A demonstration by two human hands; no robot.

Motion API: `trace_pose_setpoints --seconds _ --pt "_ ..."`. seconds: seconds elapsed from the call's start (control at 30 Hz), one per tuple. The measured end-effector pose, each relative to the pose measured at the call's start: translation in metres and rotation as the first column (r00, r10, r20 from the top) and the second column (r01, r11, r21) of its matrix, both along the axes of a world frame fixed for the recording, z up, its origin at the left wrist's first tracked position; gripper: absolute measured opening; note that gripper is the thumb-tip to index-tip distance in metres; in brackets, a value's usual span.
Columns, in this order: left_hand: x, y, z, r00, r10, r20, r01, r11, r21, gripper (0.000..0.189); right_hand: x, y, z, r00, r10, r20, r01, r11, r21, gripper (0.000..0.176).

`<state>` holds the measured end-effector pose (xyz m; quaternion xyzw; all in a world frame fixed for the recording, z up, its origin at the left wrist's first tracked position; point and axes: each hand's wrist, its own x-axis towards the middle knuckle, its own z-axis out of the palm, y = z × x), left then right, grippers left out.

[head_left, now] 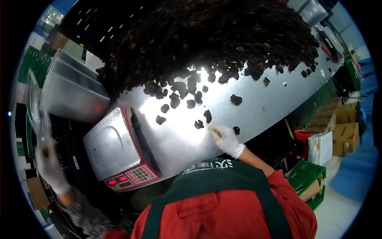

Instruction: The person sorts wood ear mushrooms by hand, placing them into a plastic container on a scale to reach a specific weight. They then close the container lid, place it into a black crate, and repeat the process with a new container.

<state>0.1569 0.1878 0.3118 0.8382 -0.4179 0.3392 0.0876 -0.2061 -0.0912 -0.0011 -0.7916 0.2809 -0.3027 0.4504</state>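
At the far left, my left hand (pixel 49 169) in a white glove is closed around the lower end of a clear plastic container (pixel 39 119), which is blurred by motion. My right hand (pixel 227 141), also gloved, hovers over the near part of the metal table (pixel 258 107). Its fingers are curled together, and whatever they may hold is hidden. Loose dark, wrinkled pieces that look like wood ear mushroom (pixel 199 124) lie just left of and beyond it. Behind them rises a large heap of the same dark pieces (pixel 215 36).
A red-edged scale (pixel 113 145) with a lit red display stands at the table's left. Beside it are stacked clear plastic bins (pixel 73 89) and a black crate (pixel 69 147). To the right, on the floor, sit a green crate (pixel 306 179) and cardboard boxes (pixel 345 137).
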Motion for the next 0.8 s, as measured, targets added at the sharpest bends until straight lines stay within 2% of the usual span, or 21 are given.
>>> trace_pose_setpoints --seconds 0.03,0.07,0.13,0.2,0.27,0.33,0.37,0.4,0.47,0.53,0.57,0.6,0.67,0.7,0.73,0.8 --pt "-0.033 0.008 -0.027 0.996 -0.092 0.0 0.092 0.995 -0.03 0.012 0.004 -0.015 0.01 0.999 -0.026 0.022 0.026 1.0 0.01 0.01" --pt "-0.062 0.023 -0.05 0.99 -0.02 -0.141 0.018 1.0 -0.021 0.014 0.01 -0.034 0.021 0.998 -0.054 0.042 0.053 0.998 0.019 0.013" --pt "-0.112 0.034 -0.088 0.95 0.115 -0.291 -0.086 0.99 0.113 0.016 0.025 -0.073 0.026 0.987 0.011 -0.159 -0.038 0.986 -0.162 0.014" --pt "-0.139 0.029 -0.126 0.903 0.121 -0.413 -0.112 0.993 0.046 0.02 0.046 -0.095 0.016 0.921 0.145 -0.361 -0.216 0.963 -0.164 0.018" --pt "-0.141 0.024 -0.158 0.923 0.154 -0.352 -0.11 0.984 0.143 0.024 0.066 -0.106 0.005 0.804 0.242 -0.543 -0.396 0.9 -0.184 0.02" --pt "-0.143 0.016 -0.181 0.871 0.247 -0.424 -0.182 0.965 0.189 0.028 0.079 -0.107 0.003 0.721 0.246 -0.648 -0.491 0.841 -0.227 0.015" --pt "-0.144 0.012 -0.186 0.862 0.325 -0.389 -0.207 0.926 0.315 0.029 0.082 -0.107 0.003 0.714 0.241 -0.658 -0.508 0.825 -0.248 0.014" --pt "-0.157 -0.01 -0.176 0.913 0.308 -0.268 -0.218 0.923 0.319 0.045 0.083 -0.107 0.003 0.707 0.232 -0.669 -0.519 0.812 -0.268 0.013" --pt "-0.177 -0.057 -0.155 0.951 0.077 -0.298 -0.038 0.99 0.135 0.06 0.085 -0.105 0.001 0.69 0.195 -0.697 -0.539 0.781 -0.315 0.013" --pt "-0.192 -0.095 -0.159 0.896 -0.135 -0.422 0.174 0.983 0.054 0.067 0.089 -0.099 0.007 0.656 0.137 -0.742 -0.53 0.784 -0.323 0.013" --pt "-0.194 -0.109 -0.168 0.88 -0.105 -0.463 0.173 0.979 0.106 0.067 0.09 -0.097 0.009 0.639 0.117 -0.76 -0.533 0.78 -0.329 0.012" --pt "-0.187 -0.113 -0.19 0.899 -0.024 -0.437 0.106 0.981 0.164 0.065 0.09 -0.094 0.011 0.628 0.109 -0.771 -0.528 0.788 -0.318 0.012" --pt "-0.167 -0.107 -0.197 0.907 0.125 -0.402 0.009 0.949 0.314 0.064 0.092 -0.093 0.016 0.614 0.092 -0.784 -0.512 0.802 -0.307 0.012" --pt "-0.155 -0.09 -0.208 0.901 0.144 -0.408 -0.024 0.958 0.285 0.059 0.09 -0.094 0.012 0.623 0.092 -0.777 -0.509 0.801 -0.314 0.012" --pt "-0.149 -0.083 -0.206 0.939 0.176 -0.296 -0.069 0.938 0.338 0.048 0.091 -0.095 0.012 0.621 0.082 -0.779 -0.5 0.807 -0.314 0.013" --pt "-0.132 -0.06 -0.209 0.857 0.318 -0.406 -0.159 0.912 0.378 0.038 0.089 -0.093 0.013 0.614 0.074 -0.786 -0.486 0.82 -0.302 0.014"
